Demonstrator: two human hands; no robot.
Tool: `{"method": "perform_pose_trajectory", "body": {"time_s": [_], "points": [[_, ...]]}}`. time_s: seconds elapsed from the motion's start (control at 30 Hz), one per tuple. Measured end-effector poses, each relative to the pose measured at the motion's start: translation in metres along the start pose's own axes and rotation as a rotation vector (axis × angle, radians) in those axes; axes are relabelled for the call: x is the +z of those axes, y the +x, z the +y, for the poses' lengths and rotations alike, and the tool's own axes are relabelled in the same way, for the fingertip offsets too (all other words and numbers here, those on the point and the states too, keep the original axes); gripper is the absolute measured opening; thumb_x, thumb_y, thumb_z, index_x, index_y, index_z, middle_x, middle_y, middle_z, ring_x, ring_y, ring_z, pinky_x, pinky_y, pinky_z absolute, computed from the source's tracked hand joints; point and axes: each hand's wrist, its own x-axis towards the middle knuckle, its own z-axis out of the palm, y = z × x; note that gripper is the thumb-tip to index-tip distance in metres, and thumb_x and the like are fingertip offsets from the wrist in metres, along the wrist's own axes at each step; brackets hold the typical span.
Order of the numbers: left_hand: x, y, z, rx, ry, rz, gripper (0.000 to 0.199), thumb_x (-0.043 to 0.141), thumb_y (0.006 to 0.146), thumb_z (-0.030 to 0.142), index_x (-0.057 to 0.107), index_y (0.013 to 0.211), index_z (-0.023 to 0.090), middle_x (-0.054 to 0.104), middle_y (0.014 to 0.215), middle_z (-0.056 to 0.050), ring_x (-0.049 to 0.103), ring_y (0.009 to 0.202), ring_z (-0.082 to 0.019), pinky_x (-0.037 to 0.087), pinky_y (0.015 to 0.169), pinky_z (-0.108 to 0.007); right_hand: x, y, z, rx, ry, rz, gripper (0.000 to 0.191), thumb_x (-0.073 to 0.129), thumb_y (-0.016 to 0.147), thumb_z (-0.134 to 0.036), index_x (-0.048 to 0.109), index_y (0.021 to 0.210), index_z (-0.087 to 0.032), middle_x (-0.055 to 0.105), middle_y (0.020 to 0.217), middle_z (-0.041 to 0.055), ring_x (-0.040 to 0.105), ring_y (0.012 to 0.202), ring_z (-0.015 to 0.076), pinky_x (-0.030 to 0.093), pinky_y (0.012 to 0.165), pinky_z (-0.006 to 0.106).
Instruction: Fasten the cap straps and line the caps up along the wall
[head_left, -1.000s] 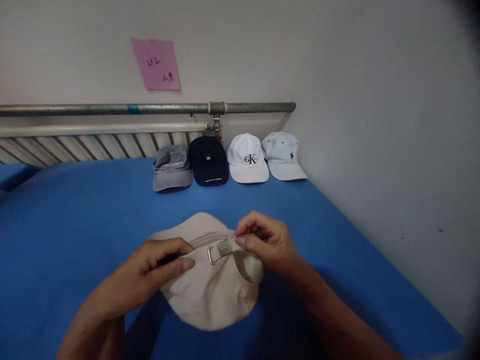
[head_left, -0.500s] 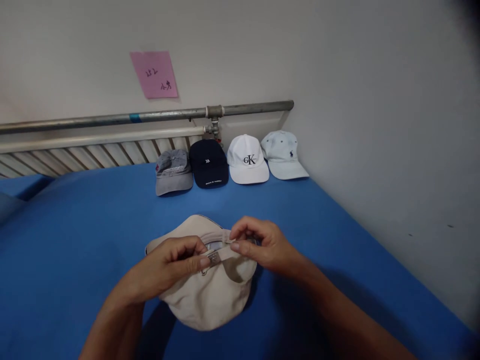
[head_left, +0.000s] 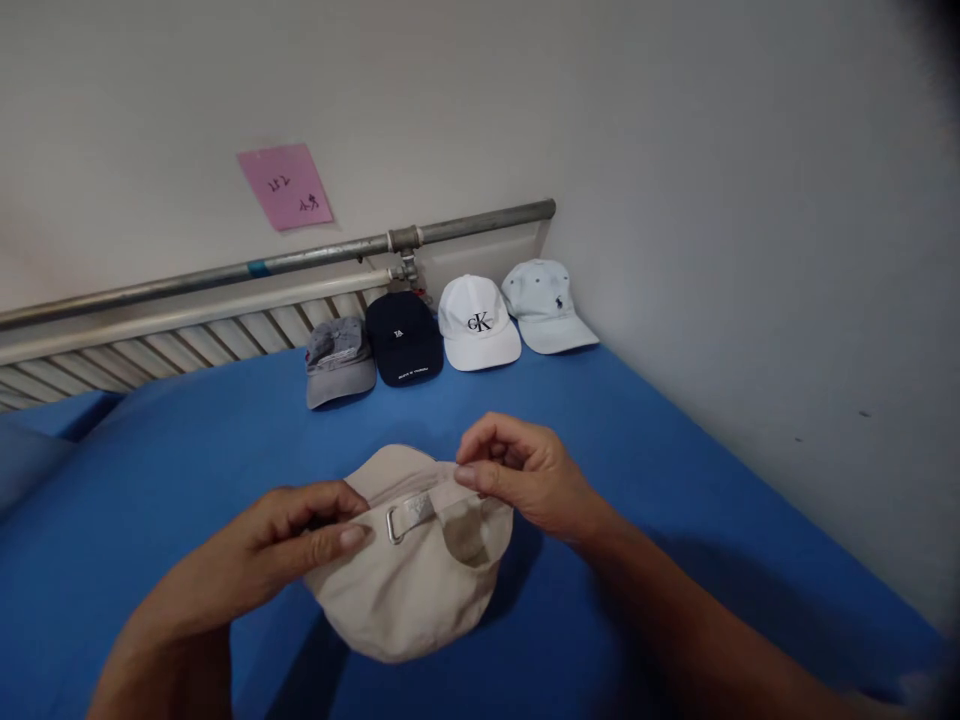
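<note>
A beige cap [head_left: 409,600] is held up over the blue surface, its back opening and strap facing me and its brim pointing away. My left hand [head_left: 300,535] pinches the cap's rim on the left, beside the metal buckle [head_left: 393,527]. On the right, the thumb and fingers of my right hand [head_left: 525,475] are closed on the strap's right end, above the back opening. The strap [head_left: 416,511] runs through the buckle between my two hands.
Behind, a grey cap [head_left: 340,362], a navy cap [head_left: 405,340], a white cap [head_left: 478,325] and a pale blue cap [head_left: 549,308] stand in a row on the blue surface [head_left: 187,480]. A radiator [head_left: 187,345], a metal pipe [head_left: 322,255] and walls lie beyond.
My left hand has moved left, off the buckle area and onto the cap's rim, so the buckle now shows. My right hand still pinches the strap. The view has tilted slightly.
</note>
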Motion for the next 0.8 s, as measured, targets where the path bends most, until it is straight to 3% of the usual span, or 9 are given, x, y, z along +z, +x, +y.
{"method": "perform_pose_trajectory", "body": {"time_s": [0.1,0.23,0.33,0.43,0.5,0.6,0.7,0.8], "points": [[0.007,0.003,0.014,0.034,0.065,0.001,0.025,0.057,0.089,0.041,0.065,0.103,0.022,0.064,0.093,-0.002,0.056,0.082,-0.014,0.045,0.07,-0.021,0.009,-0.002,-0.012,-0.037,0.026,-0.026,0.009,0.069,0.072,-0.019,0.061,0.074,-0.018,0.053,0.06,-0.0068,0.046,0.053,0.0058,0.036,0.05,0.019],[0.008,0.0,0.02,0.172,-0.189,0.104,0.025,0.056,0.09,0.038,0.06,0.077,0.018,0.055,0.063,0.002,0.05,0.059,-0.01,0.042,0.056,-0.019,0.008,0.0,-0.021,-0.067,0.039,-0.093,0.007,0.067,0.076,-0.023,0.061,0.078,-0.019,0.054,0.061,-0.0067,0.046,0.052,0.0059,0.037,0.051,0.02],[0.008,-0.007,0.023,0.224,-0.215,0.178,0.023,0.054,0.091,0.041,0.062,0.086,0.02,0.064,0.077,-0.002,0.058,0.07,-0.015,0.047,0.065,-0.024,0.007,0.003,-0.018,-0.053,0.051,-0.058,0.009,0.066,0.078,-0.027,0.061,0.078,-0.018,0.054,0.06,-0.0062,0.044,0.051,0.0061,0.034,0.048,0.02],[0.022,-0.007,0.029,0.083,-0.008,0.104,0.031,0.061,0.086,0.044,0.06,0.109,0.024,0.064,0.101,-0.005,0.059,0.087,-0.02,0.047,0.07,-0.026,0.012,0.004,-0.015,-0.075,0.05,0.056,0.011,0.067,0.076,-0.028,0.061,0.077,-0.019,0.05,0.056,-0.007,0.041,0.05,0.0062,0.032,0.047,0.02],[0.036,-0.001,0.03,0.019,0.077,0.022,0.027,0.059,0.086,0.045,0.061,0.101,0.022,0.062,0.089,-0.003,0.055,0.078,-0.016,0.044,0.063,-0.023,0.015,0.003,-0.014,-0.081,0.05,0.092,0.011,0.067,0.077,-0.029,0.061,0.077,-0.019,0.049,0.055,-0.0073,0.04,0.049,0.0065,0.032,0.047,0.02],[0.046,0.006,0.023,0.048,-0.006,-0.012,0.031,0.055,0.089,0.046,0.059,0.08,0.017,0.052,0.071,0.001,0.044,0.063,-0.01,0.036,0.055,-0.021,0.012,0.004,-0.011,-0.091,0.096,0.106,0.012,0.066,0.079,-0.031,0.062,0.08,-0.02,0.051,0.057,-0.0063,0.043,0.05,0.0076,0.035,0.049,0.021],[0.035,0.004,0.016,0.122,-0.279,0.099,0.03,0.061,0.085,0.044,0.059,0.074,0.016,0.05,0.063,0.002,0.041,0.054,-0.008,0.034,0.049,-0.018,-0.003,0.01,0.0,-0.122,0.137,0.133,0.016,0.06,0.084,-0.035,0.064,0.085,-0.02,0.061,0.071,-0.0014,0.055,0.064,0.011,0.043,0.061,0.024],[0.014,-0.008,0.018,0.238,-0.539,0.368,0.021,0.064,0.08,0.042,0.066,0.079,0.021,0.061,0.063,0.001,0.051,0.052,-0.011,0.043,0.046,-0.019,-0.016,0.016,0.016,-0.078,0.027,0.177,0.016,0.058,0.084,-0.033,0.066,0.089,-0.02,0.066,0.089,0.0018,0.059,0.082,0.0153,0.046,0.08,0.031]]}}
